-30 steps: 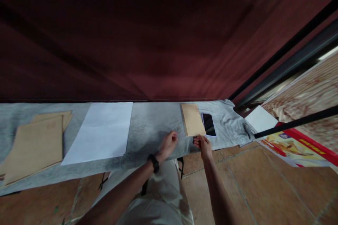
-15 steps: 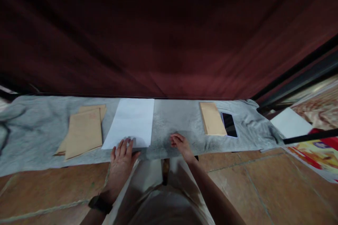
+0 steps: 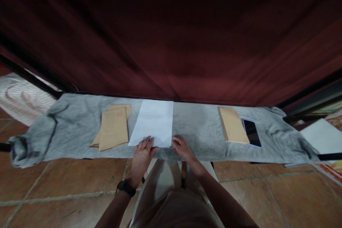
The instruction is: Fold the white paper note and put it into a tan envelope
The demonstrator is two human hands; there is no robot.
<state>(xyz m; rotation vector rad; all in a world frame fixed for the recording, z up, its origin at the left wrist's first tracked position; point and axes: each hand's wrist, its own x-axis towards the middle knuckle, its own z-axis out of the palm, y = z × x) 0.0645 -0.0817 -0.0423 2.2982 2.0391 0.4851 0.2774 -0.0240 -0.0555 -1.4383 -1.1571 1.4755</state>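
Two hands are at the near edge of the white paper point(image 3: 156, 117), which serves as landmark for all places below. Left hand point(image 3: 143, 155): laid palm down, fingers extended and slightly parted, fingertips resting on the near edge of the paper, left of its middle. Right hand point(image 3: 183, 148): fingers curled inward, tips just beside or touching the near right corner; cannot tell whether they pinch it.

Change: half a second ago the right hand is over bare cloth, apart from the paper; a second ago it is at the brown packet. Now both hands are at the paper, so I judge the handling to be centred there. The paper itself lies flat, directly beyond the left fingers and to the left of the right fingertips. One sheet or several: cannot tell.

Further out: a dark wristband point(image 3: 126, 187) on the left wrist, nearer the body than the paper. Brown envelopes point(image 3: 114, 126) overlap just left of the paper. Brown packet point(image 3: 233, 124) lies well to its right, with a phone point(image 3: 252, 132) just beyond that. Grey cloth point(image 3: 197, 124) runs beneath all of these; a dark red curtain point(image 3: 171, 50) hangs behind the paper's far edge.
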